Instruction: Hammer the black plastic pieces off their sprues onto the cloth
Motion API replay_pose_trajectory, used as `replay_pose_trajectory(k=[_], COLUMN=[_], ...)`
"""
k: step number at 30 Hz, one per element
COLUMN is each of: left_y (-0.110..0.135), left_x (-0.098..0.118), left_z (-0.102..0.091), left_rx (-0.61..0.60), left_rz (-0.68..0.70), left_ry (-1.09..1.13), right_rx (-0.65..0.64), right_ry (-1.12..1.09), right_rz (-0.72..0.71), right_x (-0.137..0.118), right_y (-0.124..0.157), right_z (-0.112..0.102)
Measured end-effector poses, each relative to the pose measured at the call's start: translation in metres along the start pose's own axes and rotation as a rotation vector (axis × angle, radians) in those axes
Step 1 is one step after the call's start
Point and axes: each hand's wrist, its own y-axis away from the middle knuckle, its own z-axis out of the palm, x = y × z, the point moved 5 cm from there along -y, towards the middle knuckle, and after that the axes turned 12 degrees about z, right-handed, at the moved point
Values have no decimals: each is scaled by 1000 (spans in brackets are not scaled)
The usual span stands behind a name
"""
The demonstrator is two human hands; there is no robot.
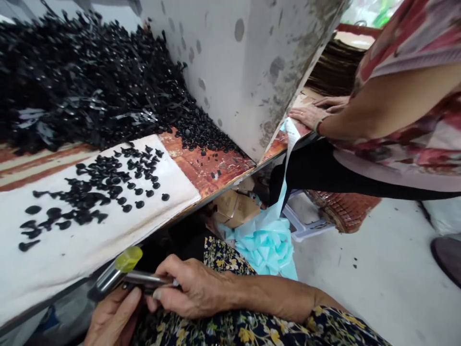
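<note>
The right hand (196,290) closes firmly on a hammer (124,271) by its steel handle; the left hand (111,319) sits just below, its hold unclear. Ahead of the grip, black parts (90,81) lie heaped, with a smaller batch spread on a white cloth (54,269).

Only a little of us shows, low in the view: the right hand (201,288), the left hand (111,319) and the bare right forearm (277,295). Our fingers (134,297) end in short, trimmed nails. Below them we wear dark cloth (230,259), nearly black and printed all over with small flowers in yellow and cream, among thin pale leaves. It falls in soft, loose folds and runs out of view, so we cannot tell whether it is a dress or trousers.
</note>
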Motion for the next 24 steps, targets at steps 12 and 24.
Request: replay_pose_trajectory(k=[12,24], left_y=[-10,-1], left_x=[-18,-33], left_z=[0,-3], left_rx=[-6,-11], left_rz=[42,90], left_ry=[195,286], right_rx=[10,8], right_ry=[101,103], right_rz=[94,79], right_x=[2,0], right_y=[0,6], right_z=[9,20])
